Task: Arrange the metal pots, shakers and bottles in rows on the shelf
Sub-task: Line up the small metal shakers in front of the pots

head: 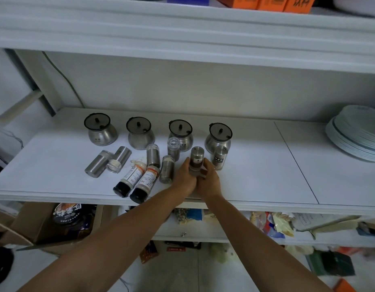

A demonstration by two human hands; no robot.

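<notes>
Right now left hand (183, 175) & right hand (207, 180) both wrap round one steel shaker (196, 157), upright, mid white shelf (256, 175). Behind it 4 lidded metal pots (140, 133) stand in a row; 2 black-capped bottles (145, 182) lie left.

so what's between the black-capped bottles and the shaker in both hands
One more metal shaker, beside the nearer bottle, left of the held shaker; head view.

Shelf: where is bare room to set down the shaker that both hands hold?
The widest bare patch of the shelf lies between the labelled shaker and the plates. A smaller one is front left, beside the lying shakers. Crowded: the middle, between the pots and the bottles, where the left hand and right hand hold the shaker.
</notes>
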